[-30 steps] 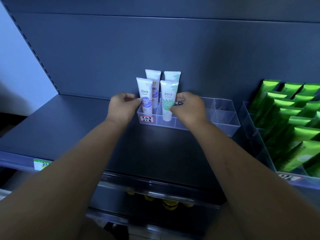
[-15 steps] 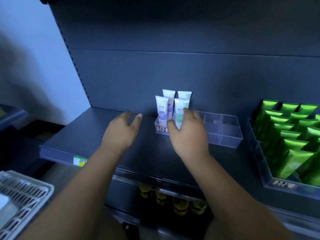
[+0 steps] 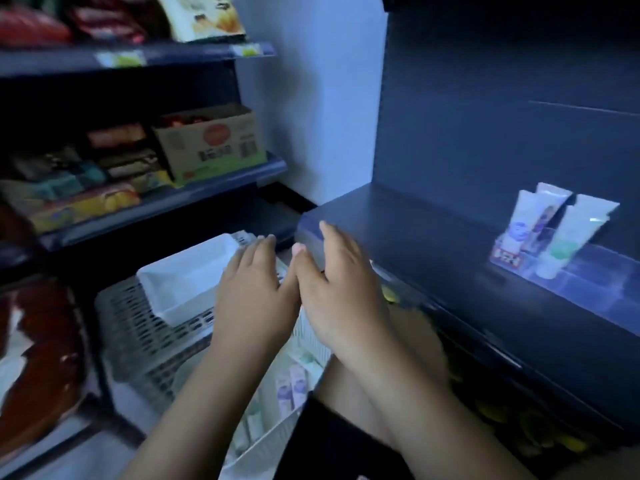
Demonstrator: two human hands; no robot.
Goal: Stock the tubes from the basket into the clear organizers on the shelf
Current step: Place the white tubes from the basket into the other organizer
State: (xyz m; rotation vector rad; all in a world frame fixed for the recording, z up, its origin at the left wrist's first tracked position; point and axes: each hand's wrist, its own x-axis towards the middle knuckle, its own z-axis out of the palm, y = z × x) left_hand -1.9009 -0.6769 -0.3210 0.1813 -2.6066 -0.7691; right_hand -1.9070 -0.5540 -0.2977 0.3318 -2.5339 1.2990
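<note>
Head view: at centre frame the left hand [image 3: 252,299] and right hand [image 3: 339,292] hover side by side, fingers straight, holding nothing. Beneath them, lower centre, the white basket [image 3: 258,448] holds loose tubes [image 3: 292,382]. Far right, standing tubes [image 3: 519,225] fill the clear organizer [image 3: 571,284] on the shelf [image 3: 433,237].

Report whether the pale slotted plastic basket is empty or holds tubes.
Not empty: several white tubes lie flat inside the pale slotted plastic basket.
</note>
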